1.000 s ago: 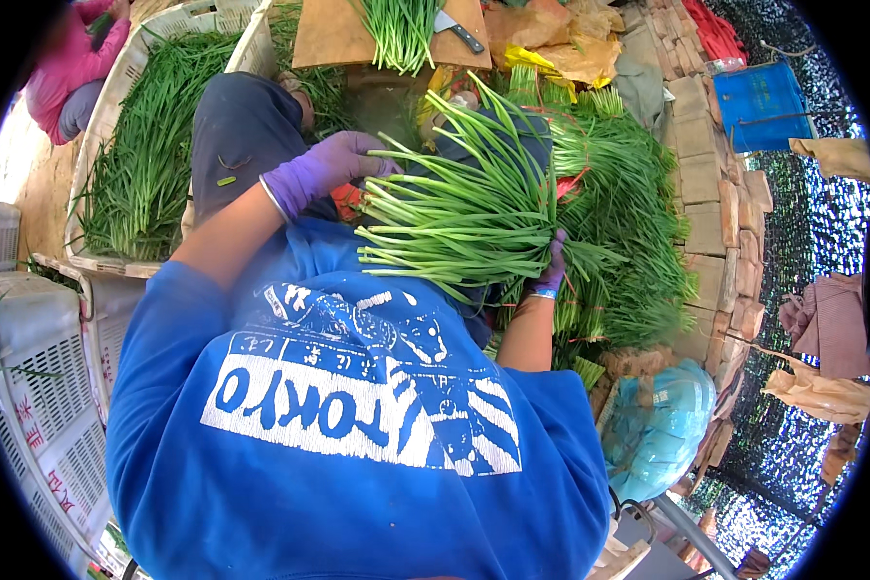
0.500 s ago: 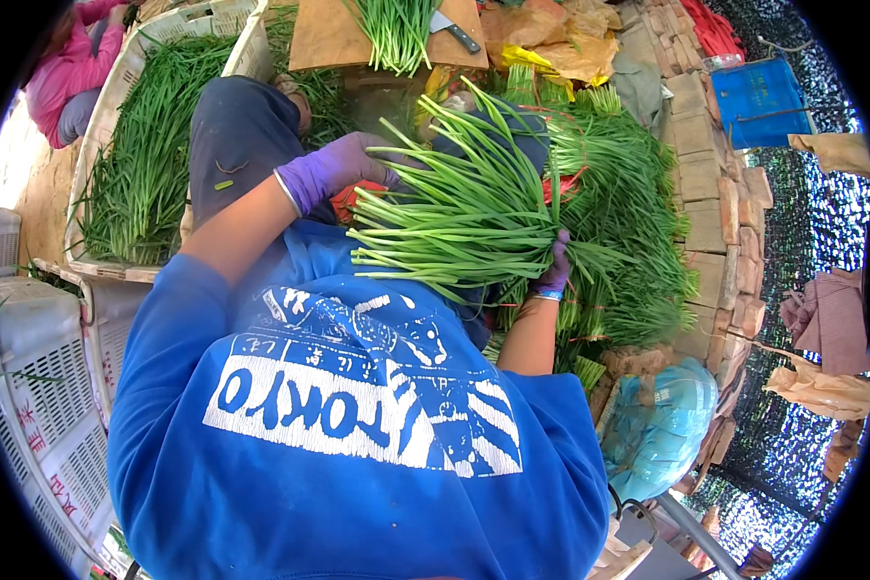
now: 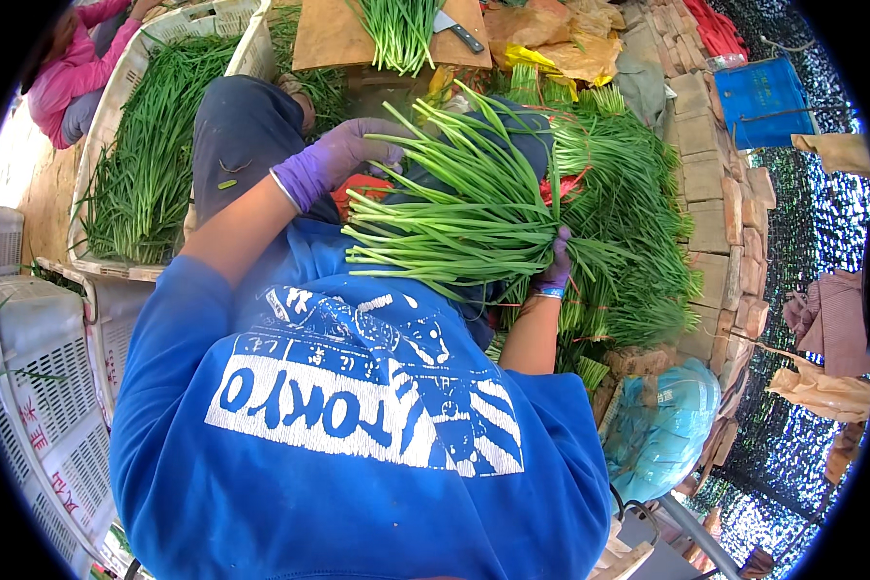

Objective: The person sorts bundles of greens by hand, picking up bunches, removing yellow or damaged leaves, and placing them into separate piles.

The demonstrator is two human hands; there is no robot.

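Note:
A loose, fanned bunch of garlic chives (image 3: 464, 217) lies across my lap, its pale stalk ends to the left and leafy tips to the right. Purple-gloved, my right hand (image 3: 555, 267) is closed round the leafy part at the bunch's right side. My left hand (image 3: 343, 158), also in a purple glove, is at the upper left stalk ends with fingers bent together; what lies between the fingertips is hidden. Beyond my knees, more chives (image 3: 401, 34) rest on a wooden board (image 3: 324, 39) beside a knife (image 3: 459, 32) with a dark handle.
A white crate (image 3: 251, 43) heaped with chives stands at the left, near a person in pink (image 3: 92, 72). Tied chive bundles (image 3: 623, 213) pile up on my right against a brick edge (image 3: 701, 184). White crates (image 3: 53, 377), a blue bag (image 3: 662, 425) and a blue bin (image 3: 764, 101) stand around.
My left hand has shifted slightly up and to the right along the stalk ends, its fingers more curled. The right hand keeps its hold, and the bunch has barely moved.

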